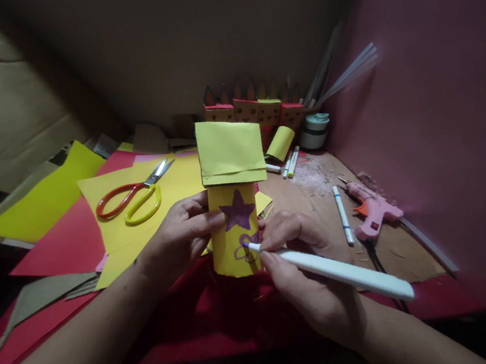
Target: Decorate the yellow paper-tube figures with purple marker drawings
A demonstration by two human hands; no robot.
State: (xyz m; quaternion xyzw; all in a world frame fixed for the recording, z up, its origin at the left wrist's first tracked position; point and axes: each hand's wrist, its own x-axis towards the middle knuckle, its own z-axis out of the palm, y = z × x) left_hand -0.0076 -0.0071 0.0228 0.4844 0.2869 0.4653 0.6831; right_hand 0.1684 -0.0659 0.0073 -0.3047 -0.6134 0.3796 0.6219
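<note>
My left hand (187, 228) is closed around the left side of a small yellow paper house (222, 254), its thumb on the front. The house has a cylinder body and a flat, slanted yellow paper roof (231, 150). On the front is a filled purple star, and below it a purple flower outline with one part filled in. In my right hand (311, 274) is a white marker (347, 272), pinched near its tip. That purple tip touches the flower drawing. The right fingers are beside the cylinder's right edge.
Scissors (143, 193) with red and yellow handles lie on yellow and red paper sheets (57, 235) at left. At right are a pink glue gun (371, 208) and a marker (343, 215). Behind stand cardboard boxes with faces (246, 111), a yellow paper roll (281, 143) and a lidded jar (314, 132).
</note>
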